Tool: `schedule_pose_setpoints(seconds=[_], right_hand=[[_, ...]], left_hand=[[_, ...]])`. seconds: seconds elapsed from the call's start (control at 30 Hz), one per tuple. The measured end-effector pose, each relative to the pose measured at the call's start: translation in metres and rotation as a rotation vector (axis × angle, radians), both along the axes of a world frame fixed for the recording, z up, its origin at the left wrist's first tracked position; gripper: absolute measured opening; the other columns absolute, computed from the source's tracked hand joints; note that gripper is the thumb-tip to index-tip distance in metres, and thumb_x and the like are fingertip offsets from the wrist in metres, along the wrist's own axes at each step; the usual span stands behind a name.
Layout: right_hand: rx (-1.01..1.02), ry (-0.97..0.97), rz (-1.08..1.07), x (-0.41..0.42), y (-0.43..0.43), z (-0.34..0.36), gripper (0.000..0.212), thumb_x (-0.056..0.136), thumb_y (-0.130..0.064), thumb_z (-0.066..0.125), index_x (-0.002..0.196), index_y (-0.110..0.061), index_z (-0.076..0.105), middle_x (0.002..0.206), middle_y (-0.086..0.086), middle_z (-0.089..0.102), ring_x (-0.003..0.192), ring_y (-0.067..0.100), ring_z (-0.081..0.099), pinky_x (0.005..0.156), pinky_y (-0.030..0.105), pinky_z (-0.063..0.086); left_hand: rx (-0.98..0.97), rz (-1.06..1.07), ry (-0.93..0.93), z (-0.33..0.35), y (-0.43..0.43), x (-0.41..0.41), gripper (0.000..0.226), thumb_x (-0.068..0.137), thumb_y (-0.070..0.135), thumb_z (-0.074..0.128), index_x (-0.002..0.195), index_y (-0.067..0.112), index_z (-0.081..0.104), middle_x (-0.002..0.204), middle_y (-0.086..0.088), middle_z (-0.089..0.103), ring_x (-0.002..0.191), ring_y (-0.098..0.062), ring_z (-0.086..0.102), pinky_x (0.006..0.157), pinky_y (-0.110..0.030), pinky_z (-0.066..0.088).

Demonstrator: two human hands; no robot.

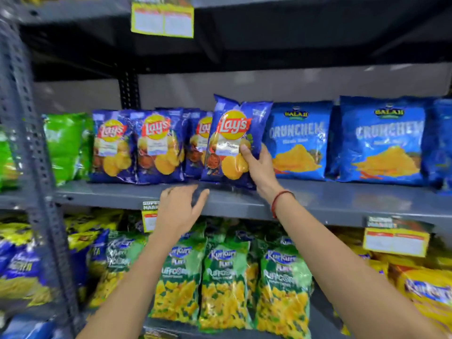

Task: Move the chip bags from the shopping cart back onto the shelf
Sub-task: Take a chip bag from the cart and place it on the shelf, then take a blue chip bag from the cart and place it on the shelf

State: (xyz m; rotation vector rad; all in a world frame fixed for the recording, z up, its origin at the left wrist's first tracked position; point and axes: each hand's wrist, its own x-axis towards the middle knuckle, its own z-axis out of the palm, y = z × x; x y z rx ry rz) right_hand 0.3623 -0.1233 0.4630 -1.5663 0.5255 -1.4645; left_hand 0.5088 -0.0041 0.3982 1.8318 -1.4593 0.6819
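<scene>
My right hand (258, 165) grips a blue Lay's chip bag (232, 133) by its lower right side and holds it upright on the grey metal shelf (342, 199), at the right end of a row of like blue Lay's bags (156, 145). My left hand (179, 207) hovers at the shelf's front edge, just below and left of the held bag, fingers spread and holding nothing. A red thread is tied around my right wrist. The shopping cart is out of view.
Blue Crunchem bags (298, 140) stand right of the held bag, green bags (64, 145) at the far left. Green Kurkure Puffcorn bags (225, 285) fill the shelf below, with yellow price tags (396, 241). A perforated grey upright (29, 148) borders the left.
</scene>
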Motion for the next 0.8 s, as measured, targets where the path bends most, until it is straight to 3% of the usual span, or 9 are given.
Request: schedule_pose_setpoints(seconds=[0.2,0.33,0.47,0.57,0.8], right_hand=[[0.056,0.114,0.081,0.041,-0.009,-0.001,0.064,0.091,-0.027,0.060,0.145,-0.008,0.031,0.141,0.005,0.049,0.128,0.020,0.048,0.108,0.039,0.042],[0.063,0.183,0.018,0.047,-0.021,-0.009,0.076,0.080,-0.046,0.066,0.142,-0.013,0.037,0.138,0.008,0.055,0.125,0.025,0.053,0.106,0.047,0.044],[0.082,0.188,-0.026,0.037,-0.012,-0.007,0.061,0.084,-0.034,0.068,0.134,-0.010,0.044,0.131,0.008,0.059,0.116,0.023,0.059,0.101,0.042,0.048],[0.061,0.177,-0.066,0.024,-0.008,-0.009,0.056,0.085,-0.035,0.067,0.130,-0.011,0.046,0.119,0.009,0.061,0.100,0.018,0.060,0.087,0.030,0.053],[-0.073,0.103,-0.211,-0.056,0.023,-0.017,0.044,0.087,-0.030,0.065,0.123,-0.012,0.050,0.100,0.001,0.061,0.087,0.009,0.058,0.078,0.018,0.046]], left_hand=[[-0.002,0.016,-0.017,-0.006,-0.003,-0.002,0.057,0.090,0.049,0.029,0.090,0.011,0.071,0.076,-0.005,0.073,0.074,-0.026,0.067,0.075,-0.036,0.046],[-0.027,0.012,-0.037,-0.009,-0.006,0.000,0.055,0.091,0.047,0.030,0.090,0.011,0.072,0.080,-0.003,0.075,0.077,-0.022,0.068,0.077,-0.035,0.045],[-0.033,0.011,-0.042,-0.010,-0.007,0.002,0.056,0.091,0.047,0.029,0.091,0.011,0.071,0.081,-0.003,0.074,0.078,-0.022,0.067,0.077,-0.035,0.044],[-0.033,0.008,-0.043,-0.010,-0.007,0.003,0.058,0.091,0.049,0.026,0.090,0.011,0.070,0.080,-0.003,0.073,0.079,-0.024,0.067,0.077,-0.036,0.043],[-0.130,-0.118,0.009,-0.006,-0.008,-0.019,0.056,0.092,0.049,0.028,0.095,0.011,0.069,0.090,-0.006,0.071,0.090,-0.026,0.061,0.080,-0.039,0.042]])
